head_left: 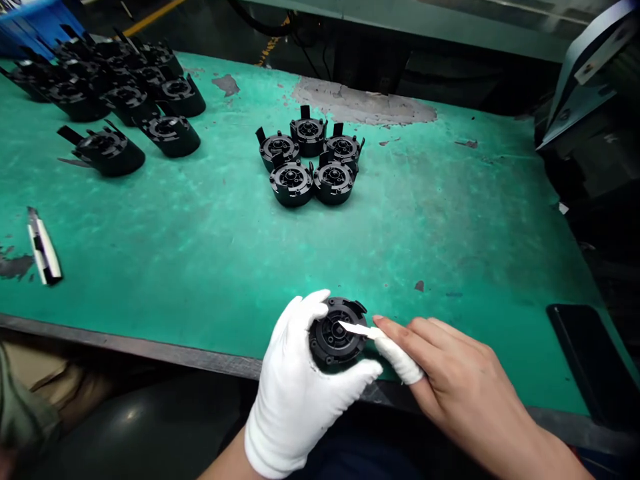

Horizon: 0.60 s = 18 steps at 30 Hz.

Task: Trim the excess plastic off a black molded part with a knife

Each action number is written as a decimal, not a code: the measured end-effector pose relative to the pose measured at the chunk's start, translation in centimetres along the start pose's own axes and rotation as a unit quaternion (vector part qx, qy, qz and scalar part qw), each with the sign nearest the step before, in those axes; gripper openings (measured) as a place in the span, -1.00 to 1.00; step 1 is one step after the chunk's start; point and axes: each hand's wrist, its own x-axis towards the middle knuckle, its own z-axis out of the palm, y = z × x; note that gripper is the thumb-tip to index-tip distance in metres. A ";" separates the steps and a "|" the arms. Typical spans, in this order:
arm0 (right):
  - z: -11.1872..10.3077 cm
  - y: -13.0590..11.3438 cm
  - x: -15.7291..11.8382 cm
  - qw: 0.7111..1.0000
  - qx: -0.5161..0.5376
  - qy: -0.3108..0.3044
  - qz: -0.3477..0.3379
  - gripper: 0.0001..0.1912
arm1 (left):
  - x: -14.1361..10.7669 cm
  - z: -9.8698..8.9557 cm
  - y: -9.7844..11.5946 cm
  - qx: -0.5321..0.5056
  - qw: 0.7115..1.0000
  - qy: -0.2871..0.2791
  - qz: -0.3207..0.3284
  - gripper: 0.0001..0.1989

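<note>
My left hand [310, 380], in a white glove, is wrapped round a round black plastic part [337, 343] near the table's front edge. The part's ribbed face, with rings and small screw posts, is turned up toward me. Between the thumb and forefinger of my right hand [445, 367] is a small knife with a pale, pointed blade [355, 328]. Its tip is over the middle of the part; whether it touches I cannot tell. A white cover wraps my right thumb, and the knife's handle is mostly hidden by the fingers.
Several similar black parts [293, 183] stand clustered mid-table, and more [170, 133] stand at the back left by a blue bin [37, 27]. A white utility knife [44, 250] lies at left. A dark phone-like slab [593, 363] lies at right on the green table [450, 220].
</note>
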 end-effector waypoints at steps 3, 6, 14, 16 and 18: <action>-0.4 0.2 -0.1 1.000 0.011 -0.010 -0.007 -0.53 | 0.1 0.0 0.1 0.004 1.000 -0.003 0.005 -0.30; -0.7 0.3 0.0 1.000 0.015 -0.023 -0.010 -0.53 | 0.2 0.0 0.2 0.003 1.000 0.000 0.013 -0.33; 0.1 0.2 1.6 1.000 0.004 0.005 0.026 -0.59 | 0.0 0.6 0.1 0.007 0.999 0.037 0.017 -0.33; 0.1 0.4 0.8 0.999 0.041 0.008 0.017 -0.60 | 0.2 0.7 0.1 0.009 0.999 0.040 0.019 -0.33; 0.0 0.6 -0.6 0.997 0.072 0.003 0.002 -0.59 | 0.3 0.8 0.1 0.014 0.998 0.049 0.028 -0.33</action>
